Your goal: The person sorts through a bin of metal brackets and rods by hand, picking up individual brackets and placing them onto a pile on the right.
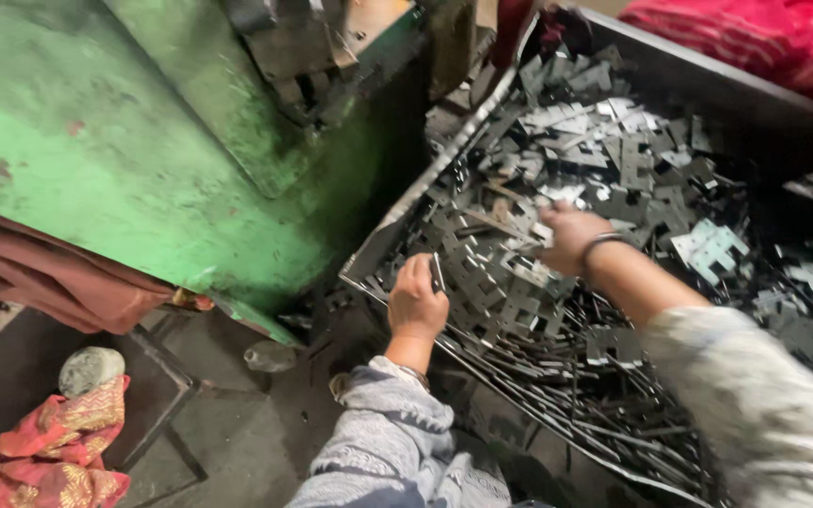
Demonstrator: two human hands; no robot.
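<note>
Gripping a thin grey stamped metal plate (438,273) in the closed left hand (416,303) at the near rim of the dark metal tray (365,263). Resting the right hand (569,237), fingers curled, on the heap of cross-shaped metal plates (604,160); grasp unclear. Crowding the tray's left side: worn green press machine (124,141), red patterned cloth (49,447) below.

Head camera looks steeply down — close over the metal tray (406,202).

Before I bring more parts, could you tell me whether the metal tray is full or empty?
Full: the tray is heaped with flat metal parts, and both hands are in the pile.
</note>
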